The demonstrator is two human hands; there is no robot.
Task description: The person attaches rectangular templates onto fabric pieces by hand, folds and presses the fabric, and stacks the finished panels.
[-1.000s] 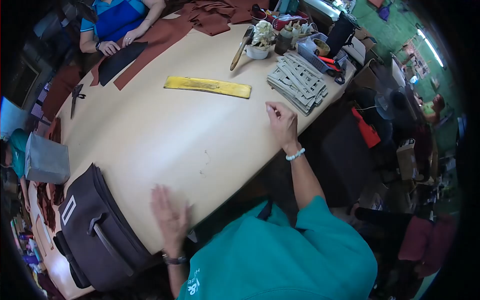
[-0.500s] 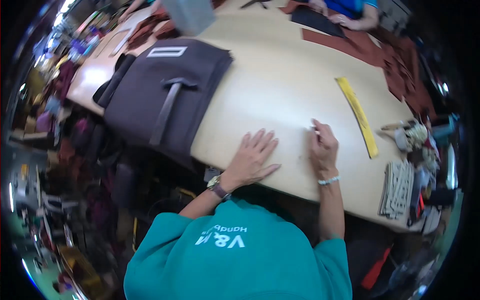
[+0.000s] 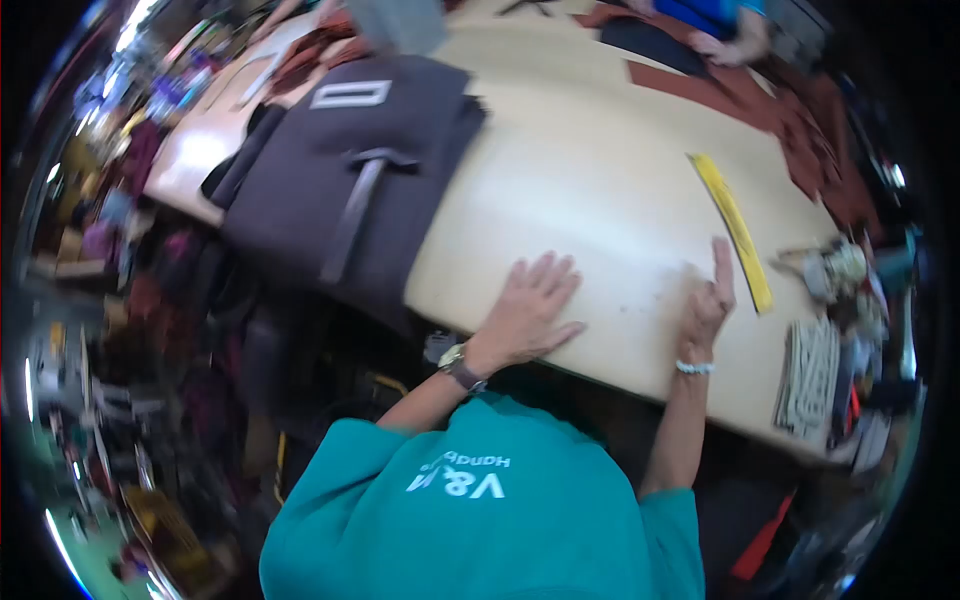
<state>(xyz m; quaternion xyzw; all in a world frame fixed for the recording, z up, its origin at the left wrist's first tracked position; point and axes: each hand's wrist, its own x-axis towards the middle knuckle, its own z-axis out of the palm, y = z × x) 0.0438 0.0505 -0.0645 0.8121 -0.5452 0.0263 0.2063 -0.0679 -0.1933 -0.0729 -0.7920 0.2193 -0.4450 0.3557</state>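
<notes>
My left hand (image 3: 525, 315), with a watch at the wrist, lies flat on the pale tabletop (image 3: 560, 200) near its front edge, fingers spread and nothing in them. My right hand (image 3: 707, 305), with a beaded bracelet, is over the table to the right. Its index finger points away from me while the others are curled in. Blur hides whatever those curled fingers may hold. Just beyond that hand lies a yellow ruler-like strip (image 3: 735, 235), which it does not clearly touch. To the left rests a stack of dark fabric pieces (image 3: 310, 190).
A pale rectangular frame (image 3: 350, 94) and a dark strap-like piece (image 3: 355, 220) lie on the stack. Folded striped cloth (image 3: 808, 375) and assorted tools sit at the right edge. Across the table, another person's hand (image 3: 715, 48) is by brown fabric (image 3: 700, 95).
My right hand has moved right, closer to the yellow strip, and its index finger has straightened. My left hand stays flat on the table. The whole view has shifted slightly.
</notes>
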